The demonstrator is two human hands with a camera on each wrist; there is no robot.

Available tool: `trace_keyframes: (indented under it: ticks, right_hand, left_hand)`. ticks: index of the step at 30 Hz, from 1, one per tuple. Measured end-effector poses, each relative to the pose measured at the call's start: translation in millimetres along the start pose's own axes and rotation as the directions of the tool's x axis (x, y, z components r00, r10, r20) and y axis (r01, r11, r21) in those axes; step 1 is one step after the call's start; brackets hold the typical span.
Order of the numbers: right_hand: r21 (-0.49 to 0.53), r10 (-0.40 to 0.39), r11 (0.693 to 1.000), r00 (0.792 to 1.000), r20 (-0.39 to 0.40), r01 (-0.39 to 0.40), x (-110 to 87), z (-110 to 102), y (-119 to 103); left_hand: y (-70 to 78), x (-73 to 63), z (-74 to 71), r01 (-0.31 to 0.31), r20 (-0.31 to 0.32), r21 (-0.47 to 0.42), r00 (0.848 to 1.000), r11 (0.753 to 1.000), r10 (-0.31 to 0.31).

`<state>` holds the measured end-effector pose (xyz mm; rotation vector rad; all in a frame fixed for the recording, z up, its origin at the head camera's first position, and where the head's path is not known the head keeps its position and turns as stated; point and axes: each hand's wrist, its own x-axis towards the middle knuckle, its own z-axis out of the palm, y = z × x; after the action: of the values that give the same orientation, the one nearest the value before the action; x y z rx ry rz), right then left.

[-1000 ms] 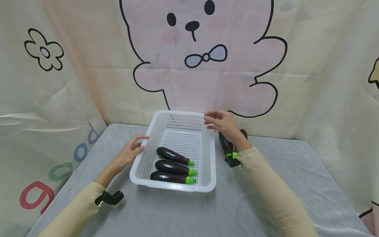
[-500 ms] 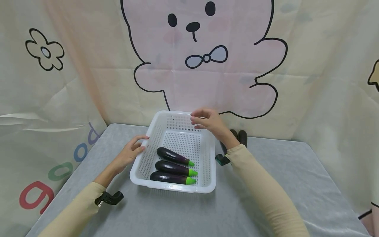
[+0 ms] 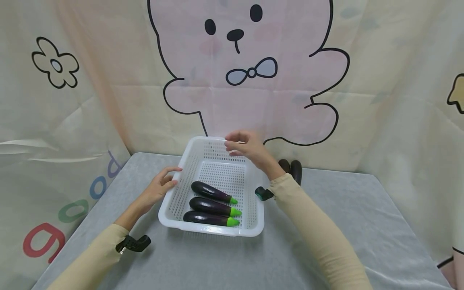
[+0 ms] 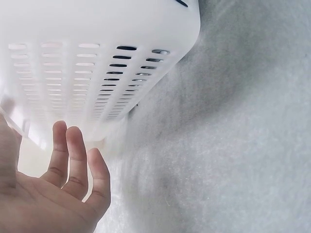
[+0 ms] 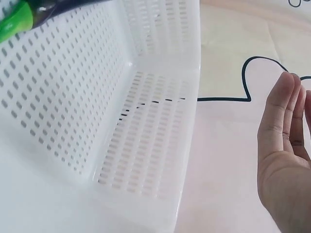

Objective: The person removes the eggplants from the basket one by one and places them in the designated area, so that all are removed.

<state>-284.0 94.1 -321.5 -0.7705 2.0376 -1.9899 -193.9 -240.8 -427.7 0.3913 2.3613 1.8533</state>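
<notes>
A knock from the right hand [image 3: 250,148], empty and loosely bent near the far side, could jolt the white perforated plastic basket [image 3: 217,230] and roll its three glossy purple, green-capped eggplants [image 3: 210,206], since the left hand [image 3: 159,186], relaxed, seems only to touch its edge.

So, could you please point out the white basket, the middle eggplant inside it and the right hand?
White basket [image 3: 214,229], head view: near rim.
Middle eggplant [image 3: 209,206], head view: dark body.
Right hand [image 3: 251,150], head view: middle of the hand.

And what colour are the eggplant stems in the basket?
The eggplant stems are bright green; head view's clearest.
</notes>
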Motion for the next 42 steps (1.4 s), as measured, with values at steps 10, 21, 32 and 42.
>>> trace_keyframes:
  ticks: [10, 21, 32, 42]
  right_hand:
    - [-0.017, 0.008, 1.0, 1.0, -0.009, -0.008, 11.1, 23, 12]
    - [0.008, 0.113, 0.994, 0.994, 0.013, -0.113, 18.2, 47, 32]
    - [-0.128, 0.194, 0.975, 0.978, 0.079, -0.183, 25.3, 73, 62]
    - [-0.322, 0.23, 0.929, 0.966, 0.118, -0.182, 21.9, 82, 75]
  left_hand:
    - [-1.3, -0.4, 0.2, -0.003, -0.01, 0.015, 1.0, 1.0, 0.003]
    - [-4.1, 1.2, 0.4, -0.004, -0.01, 0.016, 1.0, 1.0, 0.004]
    - [-1.0, -0.5, 0.3, -0.005, -0.01, 0.008, 1.0, 1.0, 0.005]
    - [-0.5, 1.2, -0.9, -0.009, 0.004, -0.002, 1.0, 1.0, 0.009]
